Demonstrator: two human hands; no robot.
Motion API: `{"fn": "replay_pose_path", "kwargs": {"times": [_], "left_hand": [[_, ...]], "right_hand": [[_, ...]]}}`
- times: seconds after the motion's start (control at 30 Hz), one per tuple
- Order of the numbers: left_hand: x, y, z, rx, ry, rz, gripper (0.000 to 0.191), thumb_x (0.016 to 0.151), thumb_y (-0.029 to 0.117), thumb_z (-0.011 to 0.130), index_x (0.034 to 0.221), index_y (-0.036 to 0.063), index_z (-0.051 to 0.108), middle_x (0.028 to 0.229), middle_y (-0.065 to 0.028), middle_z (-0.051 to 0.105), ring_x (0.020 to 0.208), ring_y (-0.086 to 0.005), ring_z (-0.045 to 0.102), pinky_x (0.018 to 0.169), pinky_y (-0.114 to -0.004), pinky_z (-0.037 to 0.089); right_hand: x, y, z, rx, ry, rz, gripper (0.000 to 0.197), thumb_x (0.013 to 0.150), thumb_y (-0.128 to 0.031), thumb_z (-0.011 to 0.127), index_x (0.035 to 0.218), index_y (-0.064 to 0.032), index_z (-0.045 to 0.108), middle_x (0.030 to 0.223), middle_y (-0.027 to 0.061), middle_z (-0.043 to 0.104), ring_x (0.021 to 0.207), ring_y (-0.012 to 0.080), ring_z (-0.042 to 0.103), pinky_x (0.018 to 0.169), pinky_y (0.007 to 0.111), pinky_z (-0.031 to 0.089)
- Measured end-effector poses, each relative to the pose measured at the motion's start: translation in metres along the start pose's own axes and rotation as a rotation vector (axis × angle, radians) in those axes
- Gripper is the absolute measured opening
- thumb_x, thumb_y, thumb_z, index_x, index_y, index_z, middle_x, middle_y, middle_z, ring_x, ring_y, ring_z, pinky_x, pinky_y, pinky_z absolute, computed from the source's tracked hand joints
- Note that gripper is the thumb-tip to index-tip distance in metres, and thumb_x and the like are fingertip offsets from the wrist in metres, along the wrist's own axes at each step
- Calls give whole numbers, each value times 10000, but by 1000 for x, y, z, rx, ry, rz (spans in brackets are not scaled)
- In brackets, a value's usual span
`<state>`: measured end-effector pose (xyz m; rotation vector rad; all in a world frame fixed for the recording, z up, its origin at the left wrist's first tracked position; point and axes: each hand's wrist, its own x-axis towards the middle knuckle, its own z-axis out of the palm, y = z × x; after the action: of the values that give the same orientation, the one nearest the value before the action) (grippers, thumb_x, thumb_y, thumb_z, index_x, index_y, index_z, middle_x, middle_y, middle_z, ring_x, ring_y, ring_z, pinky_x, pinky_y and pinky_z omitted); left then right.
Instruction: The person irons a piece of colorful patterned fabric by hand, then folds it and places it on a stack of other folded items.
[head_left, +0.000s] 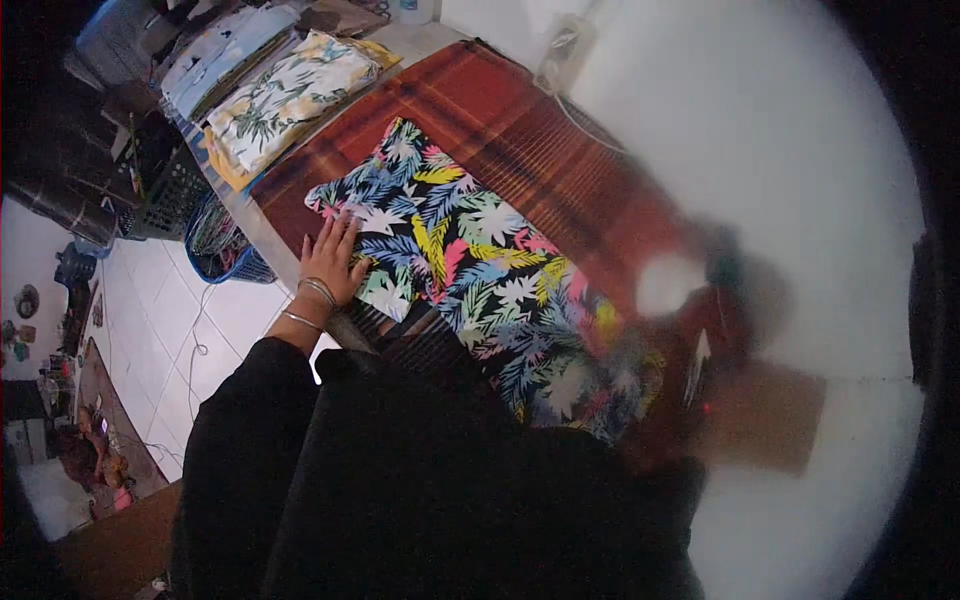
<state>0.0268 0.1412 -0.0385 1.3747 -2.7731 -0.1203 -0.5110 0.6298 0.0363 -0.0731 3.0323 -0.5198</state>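
Note:
My left hand (332, 259) lies flat with spread fingers on the edge of a garment or cloth (465, 247) printed with colourful leaves on black. Bracelets circle that wrist. The printed cloth is spread on a red plaid blanket (480, 90) that covers a table; its near right end is blurred. My right hand cannot be made out. Towards the right, a blurred dark red shape (705, 337) with a small red light stands near the cloth's end; what it is cannot be told.
Folded printed clothes (292, 97) lie in piles at the table's far left. A power strip (566, 52) with a white cord is by the pale wall. Below the table's left edge stand a blue plastic basket (255, 268) with hangers and a dark crate (169, 191).

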Motion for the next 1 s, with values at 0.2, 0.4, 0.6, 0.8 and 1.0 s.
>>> {"fn": "replay_pose_path", "kwargs": {"times": [0.2,0.4,0.6,0.8,1.0], "left_hand": [[-11,8,-16,-163,332,270,515,838,407,596,1265,127,526,1290,-122,521,1199,-329,483,956,-533,369],[-28,51,-34,-398,33,371,364,774,413,649,951,97,608,916,-99,618,881,-324,601,797,-453,435],[8,34,-40,-311,-302,401,316,767,353,608,973,116,638,943,-112,658,917,-317,627,792,-462,445],[23,15,-43,-345,-233,399,247,793,289,566,952,113,635,967,-120,662,934,-301,632,803,-473,444],[14,0,-32,-335,-156,454,224,815,318,593,919,123,630,928,-90,649,908,-268,623,731,-456,430]], "right_hand": [[-103,-28,-50,-32,-98,-10,518,771,-201,711,1232,-21,557,1183,191,609,1052,344,603,896,406,468],[-232,-129,-61,36,-401,-260,434,747,-148,704,1149,-14,607,1089,175,656,999,334,632,860,403,479],[-275,-213,59,-211,-280,-721,410,740,-331,715,1016,-43,619,944,208,669,930,397,637,778,441,498],[-323,-311,94,-119,-143,-857,551,717,-594,690,930,-89,644,842,186,667,806,361,661,714,456,505],[-333,-319,88,-283,-226,-735,579,738,-634,647,903,-78,649,825,164,673,784,359,663,670,456,507]]}}
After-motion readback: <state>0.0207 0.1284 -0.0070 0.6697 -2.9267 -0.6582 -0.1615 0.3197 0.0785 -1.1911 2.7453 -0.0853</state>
